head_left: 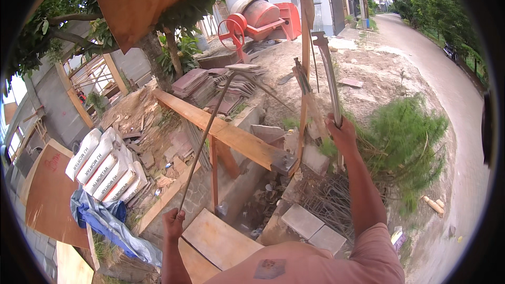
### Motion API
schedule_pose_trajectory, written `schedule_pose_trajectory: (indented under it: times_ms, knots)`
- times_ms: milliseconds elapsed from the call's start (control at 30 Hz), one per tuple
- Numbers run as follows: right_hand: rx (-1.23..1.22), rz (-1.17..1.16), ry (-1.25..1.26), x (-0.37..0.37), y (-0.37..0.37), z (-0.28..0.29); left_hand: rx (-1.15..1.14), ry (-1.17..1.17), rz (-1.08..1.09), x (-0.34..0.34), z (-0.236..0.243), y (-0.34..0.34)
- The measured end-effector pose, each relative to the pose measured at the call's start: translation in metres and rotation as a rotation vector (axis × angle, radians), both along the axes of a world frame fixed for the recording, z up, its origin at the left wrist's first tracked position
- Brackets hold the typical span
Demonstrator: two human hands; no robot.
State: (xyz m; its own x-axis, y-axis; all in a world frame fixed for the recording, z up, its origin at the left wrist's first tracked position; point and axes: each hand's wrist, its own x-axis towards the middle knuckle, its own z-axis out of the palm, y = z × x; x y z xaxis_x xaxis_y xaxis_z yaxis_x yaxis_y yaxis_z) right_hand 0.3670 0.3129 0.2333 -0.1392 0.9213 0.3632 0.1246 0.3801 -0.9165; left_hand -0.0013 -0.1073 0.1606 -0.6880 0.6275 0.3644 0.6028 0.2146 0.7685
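My left hand [172, 223] is closed round a thin dark metal rod [210, 121], which rises across a wooden plank [239, 137] to a bend near a pile of roof tiles [192, 83], then slants down to the right. My right hand [341, 135] is closed round a long, upright metal bar tool [330, 68] with a notched head. Just left of the tool stand a slim timber post [303, 26] and some narrow stakes [310, 100]. A bundle of thin steel rods [336, 210] lies beside my right forearm.
A red cement mixer [258, 21] stands ahead. Stacked white sacks [102, 163], a blue tarp [105, 221] and boards [208, 234] are at the lower left. A rubble-filled trench [252, 215] runs below me. Greenery [394, 147] and a paved lane [442, 89] lie to the right.
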Motion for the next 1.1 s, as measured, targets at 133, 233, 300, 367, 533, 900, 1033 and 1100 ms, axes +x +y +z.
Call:
schedule_pose_trajectory:
  times_ms: [133, 233, 300, 367, 533, 900, 1033, 1100]
  knots:
    - [0.191, 0.074, -0.055, -0.015, 0.045, 0.007, 0.020, -0.068, 0.041, 0.033, 0.010, -0.014]
    - [0.037, 0.326, -0.064, -0.014, 0.066, 0.005, 0.046, -0.091, 0.135, 0.057, -0.007, -0.018]
    - [-0.015, 0.431, -0.065, -0.010, 0.065, -0.010, 0.037, -0.050, 0.219, 0.071, -0.034, -0.027]
    - [-0.022, 0.467, -0.132, -0.004, 0.055, -0.029, -0.036, 0.099, 0.263, 0.083, -0.065, -0.035]
    - [-0.090, 0.515, -0.383, 0.033, 0.046, -0.077, -0.378, 0.252, 0.349, 0.107, -0.099, -0.074]
    - [-0.336, 0.196, -0.469, 0.067, -0.011, -0.202, -0.658, -0.008, 0.240, 0.058, -0.162, -0.010]
    - [-0.306, 0.068, -0.525, 0.057, -0.016, -0.222, -0.633, 0.014, 0.179, 0.009, -0.162, 0.023]
    - [-0.312, 0.016, -0.561, 0.051, -0.023, -0.209, -0.676, -0.048, 0.132, -0.011, -0.146, 0.035]
